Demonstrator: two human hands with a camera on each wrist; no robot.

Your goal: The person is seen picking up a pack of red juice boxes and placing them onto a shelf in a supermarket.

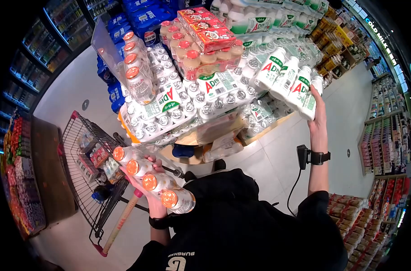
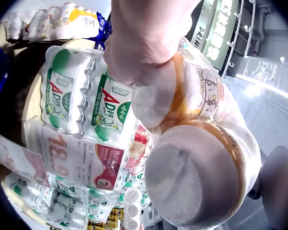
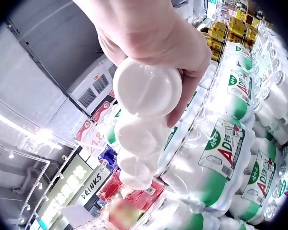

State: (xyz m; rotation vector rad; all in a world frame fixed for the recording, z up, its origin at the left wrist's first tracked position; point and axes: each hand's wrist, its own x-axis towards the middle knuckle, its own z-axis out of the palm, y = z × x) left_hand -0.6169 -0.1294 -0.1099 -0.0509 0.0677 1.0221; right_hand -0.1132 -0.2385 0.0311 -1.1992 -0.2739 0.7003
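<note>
My left hand holds a shrink-wrapped row of orange-capped bottles beside the display; in the left wrist view the hand grips the pack at one end, bottle bottoms toward the camera. My right hand grips a row of white bottles with green and red labels, tilted above the right side of the stack. In the right wrist view that hand has its fingers round the end bottle of the white row. A similar orange-capped row lies on the display's left.
Wrapped white bottle packs cover the display, with red boxes on red-capped bottles. A shopping cart holding goods stands at the left, its handle near my left arm. Shelves line both sides; a price sign fronts the display.
</note>
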